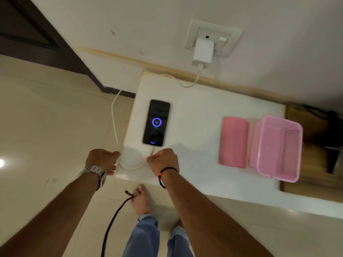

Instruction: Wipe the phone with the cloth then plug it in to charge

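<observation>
Our left hand (104, 160), at lower centre of the frame, is clenched on the white cable (114, 115). Our right hand (163, 160) is closed, apparently pinching the same cable just below the phone (156, 122). The phone lies face up on the white shelf (194, 145), plugged in, its screen showing a blue ring. The cable runs to the charger (203, 52) at upper centre. The pink cloth (234, 141) lies right of the phone, touching a pink basket (278, 148).

Dim warm light; floor (37, 127) glare left; edges bent, perhaps blurred.
</observation>
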